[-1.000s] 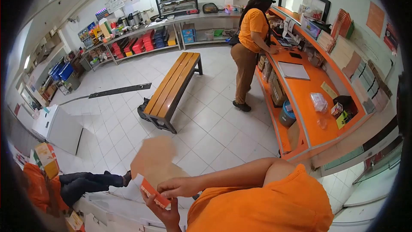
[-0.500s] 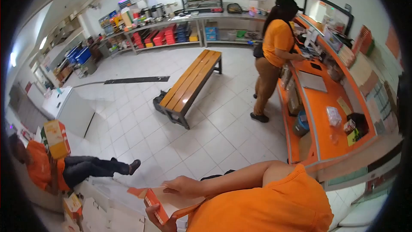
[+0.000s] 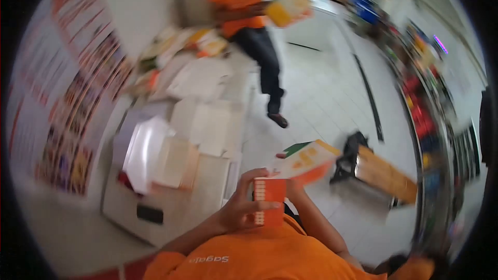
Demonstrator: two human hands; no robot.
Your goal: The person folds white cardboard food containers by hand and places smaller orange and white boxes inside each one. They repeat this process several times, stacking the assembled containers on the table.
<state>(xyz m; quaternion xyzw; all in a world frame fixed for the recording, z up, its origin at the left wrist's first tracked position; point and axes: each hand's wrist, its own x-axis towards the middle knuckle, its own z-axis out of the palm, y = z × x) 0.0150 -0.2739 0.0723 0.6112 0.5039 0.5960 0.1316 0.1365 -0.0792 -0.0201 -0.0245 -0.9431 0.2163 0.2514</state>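
A partly folded cardboard box point(image 3: 311, 161), printed orange, white, green and yellow, is in front of my chest. My left hand point(image 3: 243, 205) grips its orange side panel, with fingers lying across the panel and at its edge. Behind that panel, my right hand point(image 3: 294, 191) is on the box's printed part; most of its fingers are hidden or blurred. To the left, white unfolded cartons point(image 3: 199, 124) lie on a pale table point(image 3: 207, 205). A carton with a shiny white inside point(image 3: 145, 148) stands nearer on the same table.
A seated co-worker point(image 3: 239, 0) in an orange shirt holds a similar printed box point(image 3: 288, 8). More printed cartons point(image 3: 207, 41) are piled beside them. A dark phone point(image 3: 149, 213) lies at the table's near edge. To the right are a wooden bench point(image 3: 386, 173) and a black bag point(image 3: 348, 158).
My view has swung left, from the counter and standing co-worker to the table and seated co-worker. The box has turned, and its orange panel now faces me.
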